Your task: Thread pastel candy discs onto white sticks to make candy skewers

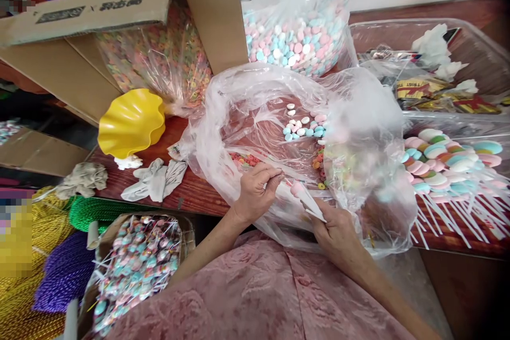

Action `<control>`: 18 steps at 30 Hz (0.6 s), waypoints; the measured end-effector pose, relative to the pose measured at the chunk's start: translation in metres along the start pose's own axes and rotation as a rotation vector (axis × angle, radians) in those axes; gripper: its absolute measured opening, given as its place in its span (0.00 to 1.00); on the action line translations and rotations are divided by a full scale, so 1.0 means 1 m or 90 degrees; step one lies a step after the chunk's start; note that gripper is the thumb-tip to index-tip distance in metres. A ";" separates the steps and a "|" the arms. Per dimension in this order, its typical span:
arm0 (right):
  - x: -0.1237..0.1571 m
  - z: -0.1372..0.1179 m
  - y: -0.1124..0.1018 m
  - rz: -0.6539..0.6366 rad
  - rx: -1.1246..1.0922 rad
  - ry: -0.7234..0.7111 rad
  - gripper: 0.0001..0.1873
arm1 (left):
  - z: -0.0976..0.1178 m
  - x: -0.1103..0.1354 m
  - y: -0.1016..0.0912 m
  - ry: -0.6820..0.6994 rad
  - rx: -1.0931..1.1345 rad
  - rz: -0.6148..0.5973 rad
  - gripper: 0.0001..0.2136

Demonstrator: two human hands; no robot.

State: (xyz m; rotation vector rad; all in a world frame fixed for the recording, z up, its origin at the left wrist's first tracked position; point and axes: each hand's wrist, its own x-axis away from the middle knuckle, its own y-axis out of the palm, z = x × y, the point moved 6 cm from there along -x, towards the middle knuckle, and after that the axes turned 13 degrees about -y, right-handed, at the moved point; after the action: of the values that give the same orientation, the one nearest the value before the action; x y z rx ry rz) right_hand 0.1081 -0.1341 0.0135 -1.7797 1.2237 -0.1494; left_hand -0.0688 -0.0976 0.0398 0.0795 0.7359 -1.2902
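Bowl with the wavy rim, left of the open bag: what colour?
Plain yellow, no pattern; the bowl shows best in the head view.

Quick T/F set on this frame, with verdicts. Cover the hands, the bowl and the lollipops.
1. The right hand holds a small clear sleeve with a pink candy in it. True.
2. The yellow bowl sits inside the big clear bag. False: it stands outside the bag, to its left.
3. The left hand rests on a cardboard box. False: it is at the bag's mouth, fingers pinched.
4. Loose lollipops lie right of the bag. True.
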 end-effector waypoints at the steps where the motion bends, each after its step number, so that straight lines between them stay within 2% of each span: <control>1: -0.001 -0.002 0.000 0.005 0.002 -0.012 0.25 | 0.001 0.000 0.000 0.003 -0.009 -0.001 0.03; 7: -0.001 -0.002 -0.002 0.014 0.043 -0.028 0.26 | -0.001 0.006 0.002 0.029 -0.051 -0.006 0.03; 13: -0.005 0.003 0.003 -0.057 0.089 -0.008 0.26 | -0.004 0.010 0.004 0.002 -0.019 -0.019 0.05; 15: -0.008 0.003 0.007 -0.066 0.090 -0.018 0.26 | -0.008 0.009 0.004 -0.072 0.068 -0.015 0.06; 18: -0.011 0.004 0.009 -0.054 0.049 -0.016 0.26 | -0.025 0.008 0.010 -0.294 0.329 -0.018 0.15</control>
State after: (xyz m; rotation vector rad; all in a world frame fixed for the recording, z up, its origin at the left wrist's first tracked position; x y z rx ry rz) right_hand 0.0990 -0.1235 0.0085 -1.7618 1.1109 -0.2185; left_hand -0.0708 -0.0900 0.0125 0.1804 0.0010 -1.4325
